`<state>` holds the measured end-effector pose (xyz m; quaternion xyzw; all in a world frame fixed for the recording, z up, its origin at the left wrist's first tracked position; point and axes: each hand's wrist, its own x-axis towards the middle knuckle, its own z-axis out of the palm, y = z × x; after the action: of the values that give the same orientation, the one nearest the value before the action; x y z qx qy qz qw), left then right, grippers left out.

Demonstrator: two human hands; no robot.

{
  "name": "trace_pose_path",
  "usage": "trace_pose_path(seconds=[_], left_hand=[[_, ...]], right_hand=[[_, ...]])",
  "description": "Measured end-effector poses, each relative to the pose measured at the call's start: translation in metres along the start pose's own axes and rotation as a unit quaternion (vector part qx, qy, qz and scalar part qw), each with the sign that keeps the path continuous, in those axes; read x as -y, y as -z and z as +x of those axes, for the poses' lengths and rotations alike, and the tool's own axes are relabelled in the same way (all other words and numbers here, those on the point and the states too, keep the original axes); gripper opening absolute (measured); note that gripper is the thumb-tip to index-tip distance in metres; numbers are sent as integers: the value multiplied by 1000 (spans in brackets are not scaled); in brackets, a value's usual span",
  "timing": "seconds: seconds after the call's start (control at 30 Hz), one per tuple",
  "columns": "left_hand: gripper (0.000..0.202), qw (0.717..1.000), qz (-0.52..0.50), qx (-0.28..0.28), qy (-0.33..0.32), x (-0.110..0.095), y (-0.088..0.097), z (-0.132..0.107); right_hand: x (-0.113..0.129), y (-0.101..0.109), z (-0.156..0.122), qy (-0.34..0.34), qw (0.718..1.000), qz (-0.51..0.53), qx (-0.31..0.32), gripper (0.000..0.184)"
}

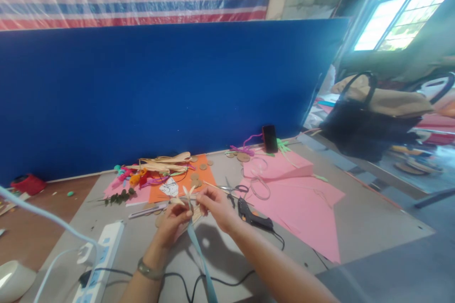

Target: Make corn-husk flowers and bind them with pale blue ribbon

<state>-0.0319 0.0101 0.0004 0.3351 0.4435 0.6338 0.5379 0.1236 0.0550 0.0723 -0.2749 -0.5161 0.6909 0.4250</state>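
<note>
My left hand [174,222] is closed in a pinch around the base of a small bundle of pale, leaf-like strips [189,192] that fan out at the top. From that same spot a blue-green ribbon [201,252] hangs down toward the table's near edge. Close beside it, my right hand [216,202] has thumb and finger pinched at the bundle's right side; what lies between those fingertips is too small to make out. Just right of my hands lie scissors [239,189] and a black glue gun [255,216]. A utility knife [147,211] rests to the left.
A white power strip [106,251] with cables stands at the left front. Pink sheets [298,213] cover the right side, and a phone [269,139] leans on the blue panel [170,85]. Pale strips [161,164], an orange sheet [206,170] and wooden discs [243,156] lie behind.
</note>
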Motion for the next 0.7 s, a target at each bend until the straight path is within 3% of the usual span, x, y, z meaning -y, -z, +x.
trace_pose_path(seconds=[0.3,0.53,0.7], left_hand=[[20,999,20,28,-13,-7,-8,-5],[21,999,42,8,-26,-6,-8,-6],[23,999,39,-14,-30,-5,-7,-4]], right_hand=[[10,-4,8,-23,999,-23,-13,29],[18,-7,6,116,986,-118,11,21],[19,-8,7,134,974,-182,9,11]])
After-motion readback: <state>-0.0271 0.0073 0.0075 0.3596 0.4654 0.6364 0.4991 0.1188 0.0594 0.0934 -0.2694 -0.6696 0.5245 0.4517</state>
